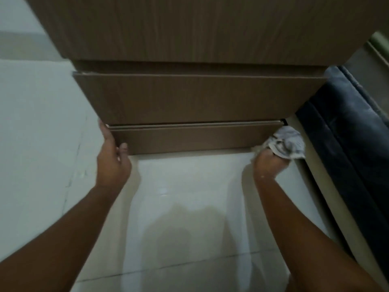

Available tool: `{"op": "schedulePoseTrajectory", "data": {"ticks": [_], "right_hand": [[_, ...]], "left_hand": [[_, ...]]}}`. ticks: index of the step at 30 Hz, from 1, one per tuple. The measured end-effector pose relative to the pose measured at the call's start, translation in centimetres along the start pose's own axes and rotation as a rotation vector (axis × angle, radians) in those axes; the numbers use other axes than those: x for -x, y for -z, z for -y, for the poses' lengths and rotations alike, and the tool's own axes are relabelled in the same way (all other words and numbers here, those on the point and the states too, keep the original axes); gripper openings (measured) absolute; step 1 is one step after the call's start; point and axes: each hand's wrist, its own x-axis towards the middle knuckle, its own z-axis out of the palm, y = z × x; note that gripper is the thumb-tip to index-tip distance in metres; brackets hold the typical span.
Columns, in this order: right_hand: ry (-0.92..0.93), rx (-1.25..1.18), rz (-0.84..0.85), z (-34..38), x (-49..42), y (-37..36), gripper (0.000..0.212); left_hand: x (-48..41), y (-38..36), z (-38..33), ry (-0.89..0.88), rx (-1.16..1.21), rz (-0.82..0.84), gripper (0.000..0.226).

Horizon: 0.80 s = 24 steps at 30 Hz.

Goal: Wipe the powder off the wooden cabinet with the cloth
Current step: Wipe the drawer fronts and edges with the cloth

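The wooden cabinet is seen from above, and its lowest drawer front stands just over the pale tiled floor. No clear powder can be made out on the brown surfaces; only a small pale smear is seen at the lower right corner of that front, beside the cloth. The cloth, white with grey marks, is crumpled and pressed against the right end of the lowest drawer front. It is held by the right hand, whose grip is closed around the bunched fabric, probably so that a firm pad is given for rubbing the corner. The left hand is laid on the left end of the same front, the fingers wrapped over the edge and the thumb on the face; nothing loose is held, and it seems to be placed there to steady the drawer while the wiping is done. A dark blue cushioned piece of furniture is seen just to the right of the cabinet.
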Motion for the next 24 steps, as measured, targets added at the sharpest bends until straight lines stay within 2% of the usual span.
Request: {"op": "schedulePoseTrajectory", "data": {"ticks": [1,4,7,9,11,14,16,18,19,20,21,22,24], "right_hand": [[0.124,-0.026,-0.071,-0.4,0.0,-0.5,0.046],[0.455,0.163,-0.008,2.8,2.7,-2.2,0.033],[0.943,0.357,-0.109,6.2,6.5,-2.1,0.020],[1.222,0.335,-0.185,9.6,8.7,-2.9,0.022],[1.258,0.072,-0.030,15.1,11.1,-3.0,0.026],[1.092,-0.440,0.297,22.3,15.1,-3.0,0.043],[1.125,-0.380,0.458,25.2,17.8,-2.7,0.044],[1.208,-0.199,0.500,26.4,20.0,-2.7,0.045],[1.222,-0.128,0.530,26.5,20.7,-2.9,0.048],[1.231,-0.080,0.549,26.6,21.3,-3.0,0.049],[1.229,-0.032,0.547,26.5,21.7,-3.1,0.048],[1.223,0.004,0.541,26.4,21.9,-3.3,0.047],[1.226,0.053,0.513,26.2,22.0,-3.6,0.043]], "left_hand": [[0.1,0.3,-0.6,0.014,0.054,-0.019,0.070],[-1.4,2.0,-2.7,0.018,0.245,-0.130,0.067],[-3.9,3.6,-5.6,-0.047,0.355,-0.207,0.062],[-5.2,4.7,-7.6,-0.103,0.394,-0.251,0.056],[-6.0,5.4,-8.8,-0.114,0.414,-0.287,0.051],[-6.4,6.1,-8.2,-0.100,0.443,-0.277,0.045],[-6.5,5.6,-7.5,-0.014,0.609,-0.164,0.041],[-6.1,5.9,-7.4,0.025,0.689,-0.129,0.040],[-5.3,6.7,-7.4,-0.036,0.599,-0.160,0.041],[-4.7,6.2,-6.2,-0.194,0.374,-0.250,0.045],[-4.7,5.9,-5.4,-0.236,0.297,-0.310,0.046],[-4.4,5.8,-5.5,-0.164,0.308,-0.271,0.043],[-4.7,5.0,-5.9,-0.256,0.320,-0.246,0.041]]}}
